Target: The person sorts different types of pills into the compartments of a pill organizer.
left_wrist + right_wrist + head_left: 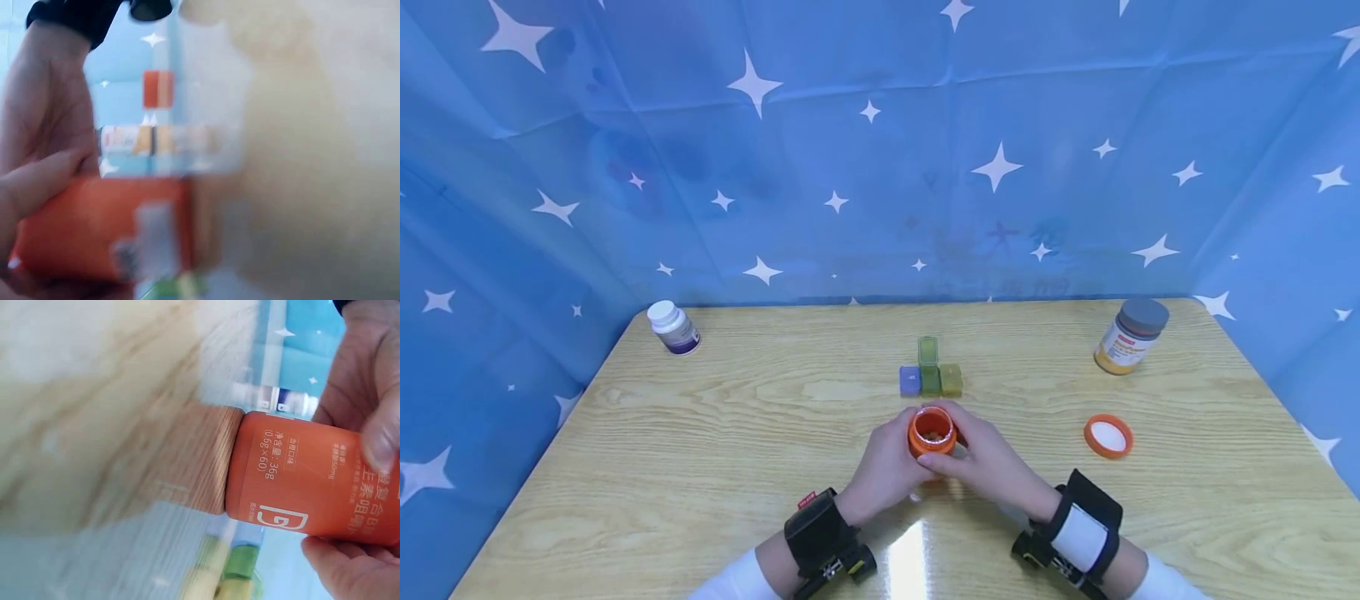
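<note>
An orange pill bottle [933,429] without its lid stands upright between both hands near the table's middle. Small pale-brown pieces show inside its mouth. My left hand [887,462] grips it from the left, and my right hand [981,450] holds the right side with the thumb across the front. In the right wrist view, the bottle's [287,481] printed side faces the camera, and its base appears to meet the tabletop. Just beyond the hands lies a small pill box [930,379] with blue, green and olive compartments; the green lid is flipped up.
An orange lid [1108,437] lies on the wooden table [760,417], its white lining up. A grey-capped bottle [1131,336] stands at the back right, and a white bottle [673,327] at the back left. Behind the table hangs a blue star-patterned cloth [880,167].
</note>
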Demonstrator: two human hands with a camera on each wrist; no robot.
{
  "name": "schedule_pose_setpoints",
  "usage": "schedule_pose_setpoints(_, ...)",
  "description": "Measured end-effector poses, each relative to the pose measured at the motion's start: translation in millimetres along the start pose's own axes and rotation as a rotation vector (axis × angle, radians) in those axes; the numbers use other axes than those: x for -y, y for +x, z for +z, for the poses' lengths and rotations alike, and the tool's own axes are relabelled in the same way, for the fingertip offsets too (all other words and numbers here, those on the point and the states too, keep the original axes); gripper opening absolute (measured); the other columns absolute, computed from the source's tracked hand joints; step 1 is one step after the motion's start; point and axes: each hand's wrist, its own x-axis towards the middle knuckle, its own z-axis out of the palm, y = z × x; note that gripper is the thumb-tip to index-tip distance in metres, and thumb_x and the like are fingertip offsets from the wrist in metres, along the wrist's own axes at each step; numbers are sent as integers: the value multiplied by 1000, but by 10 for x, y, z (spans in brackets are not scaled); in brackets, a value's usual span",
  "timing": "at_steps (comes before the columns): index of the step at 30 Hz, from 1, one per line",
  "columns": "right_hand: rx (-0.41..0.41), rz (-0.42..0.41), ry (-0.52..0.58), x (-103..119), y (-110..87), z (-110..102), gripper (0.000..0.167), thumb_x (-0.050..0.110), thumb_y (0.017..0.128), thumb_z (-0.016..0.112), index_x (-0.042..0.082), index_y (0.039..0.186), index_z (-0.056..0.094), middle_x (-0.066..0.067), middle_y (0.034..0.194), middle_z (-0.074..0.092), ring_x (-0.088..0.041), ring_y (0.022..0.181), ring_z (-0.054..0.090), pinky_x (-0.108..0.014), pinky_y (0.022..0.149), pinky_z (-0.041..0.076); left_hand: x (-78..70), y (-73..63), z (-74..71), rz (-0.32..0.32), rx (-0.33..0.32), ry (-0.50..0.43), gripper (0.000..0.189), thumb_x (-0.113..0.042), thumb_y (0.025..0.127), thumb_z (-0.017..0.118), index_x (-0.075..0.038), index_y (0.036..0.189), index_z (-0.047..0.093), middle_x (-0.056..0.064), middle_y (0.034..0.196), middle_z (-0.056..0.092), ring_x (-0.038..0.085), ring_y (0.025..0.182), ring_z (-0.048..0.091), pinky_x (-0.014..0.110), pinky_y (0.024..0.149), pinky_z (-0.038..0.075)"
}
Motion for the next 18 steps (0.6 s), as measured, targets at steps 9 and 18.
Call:
schedule_pose_setpoints(9,12,29,-59,-13,25,-17,58,35,81,69,9,128,47,-5,119,60,-22,112,57,-41,94,47,2,407,-553,-55,112,406,59,-9,82,66,2,135,41,20,136,47,34,127,43,44,106,35)
schedule_pose_setpoints(18,18,9,-75,-20,21,-19,59,36,81,68,7,128,48,-6,119,60,-22,111,58,-40,93,48,253,838,-424,-27,143,490,62,-24,81,70,-1,133,45,16,130,54,30,118,53,38,101,42)
